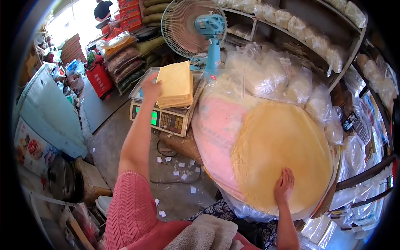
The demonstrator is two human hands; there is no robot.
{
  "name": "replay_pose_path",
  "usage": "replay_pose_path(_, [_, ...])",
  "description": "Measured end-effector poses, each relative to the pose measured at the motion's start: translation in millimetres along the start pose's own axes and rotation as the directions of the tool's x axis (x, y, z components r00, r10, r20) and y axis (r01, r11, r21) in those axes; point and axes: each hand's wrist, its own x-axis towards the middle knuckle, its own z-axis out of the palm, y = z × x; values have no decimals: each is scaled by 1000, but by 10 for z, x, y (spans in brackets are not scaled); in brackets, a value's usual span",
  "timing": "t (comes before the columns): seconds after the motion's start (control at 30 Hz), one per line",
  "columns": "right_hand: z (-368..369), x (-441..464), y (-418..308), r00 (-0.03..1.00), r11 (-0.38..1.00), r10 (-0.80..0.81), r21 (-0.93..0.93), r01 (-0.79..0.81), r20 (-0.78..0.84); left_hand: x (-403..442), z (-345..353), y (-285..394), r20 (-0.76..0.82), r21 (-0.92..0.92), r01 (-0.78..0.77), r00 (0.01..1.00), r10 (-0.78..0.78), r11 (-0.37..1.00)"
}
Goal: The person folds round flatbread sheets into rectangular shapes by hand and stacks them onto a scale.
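A stack of folded thin yellow pancakes (175, 85) sits on the metal tray of a digital scale (171, 121) with a lit green display. My left hand (151, 89) grips the near left edge of this stack; some of its fingers are hidden. On the right lies a large pile of round, thin pancakes (283, 146), tan-yellow and flat. My right hand (284, 185) rests on the pile near its front edge, fingers stretched out and holding nothing. Pink-printed plastic (218, 129) shows at the pile's left side.
A blue fan (210, 25) stands behind the scale. Bulging clear plastic bags (266, 75) line the pile's back, and more fill the shelves (287, 27). White paper scraps (176, 173) and a cable lie on the floor. A person (102, 10) is in the far doorway.
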Motion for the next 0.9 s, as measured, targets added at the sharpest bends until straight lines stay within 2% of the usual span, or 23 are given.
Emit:
replay_pose_path(0.03, [-6,-3,2,1000,1000,3,2,-3,-1,-155,24,79,-105,179,-172,976,192,969])
replay_pose_path(0.07, [-5,-3,6,1000,1000,4,5,-4,1,-339,58,160,-169,370,-307,906,388,877])
replay_pose_path(0.13, [22,-13,6,1000,1000,0,3,0,4,-857,112,548,-154,161,-451,867,473,878])
replay_pose_path(0.17, [33,-23,20,1000,1000,-4,-6,4,3,-1131,184,665,-97,73,-488,864,493,870])
replay_pose_path(0.2, [42,-37,31,1000,1000,-4,-16,4,-1,-1526,233,1009,-120,-32,-422,902,415,906])
replay_pose_path(0.23, [46,-44,41,1000,1000,-12,-13,12,5,-1789,370,947,-20,-38,-560,828,560,827])
replay_pose_path(0.27, [48,-43,54,1000,1000,-18,-12,18,7,-2119,271,1296,-10,-170,-540,838,546,825])
replay_pose_path(0.3, [44,-44,60,1000,1000,-22,-12,22,9,-2404,308,1421,118,-271,-535,807,579,800])
replay_pose_path(0.33, [34,-42,48,1000,1000,-21,-10,21,8,-2711,402,1536,145,-409,-448,828,542,795])
replay_pose_path(0.4, [9,-38,14,1000,1000,-19,-3,19,8,-3123,205,1969,171,-550,-448,765,621,704])
replay_pose_path(0.47, [0,-49,52,999,999,-35,11,35,8,-3322,-111,2361,41,-680,-528,666,745,509])
replay_pose_path(0.5, [8,-67,71,999,999,-39,18,39,5,-3414,-195,2496,-134,-696,-606,636,760,385])
replay_pose_path(0.53, [31,-78,86,999,999,-36,14,36,1,-3473,-279,2622,-305,-686,-680,591,747,258])
replay_pose_path(0.6, [78,-84,129,1000,1000,-13,1,13,-16,-3349,-620,2910,-484,-732,-681,505,715,-15])
replay_pose_path(0.63, [92,-77,148,999,999,-31,11,31,-11,-3257,-761,3044,-547,-724,-682,476,689,-104])
replay_pose_path(0.8, [128,-125,192,997,996,51,80,-46,-49,-3323,-784,3306,-607,-714,-659,412,679,-237])
replay_pose_path(0.9, [77,-152,158,996,995,85,63,-83,-15,-3498,-673,3471,-606,-729,-619,382,698,-293])
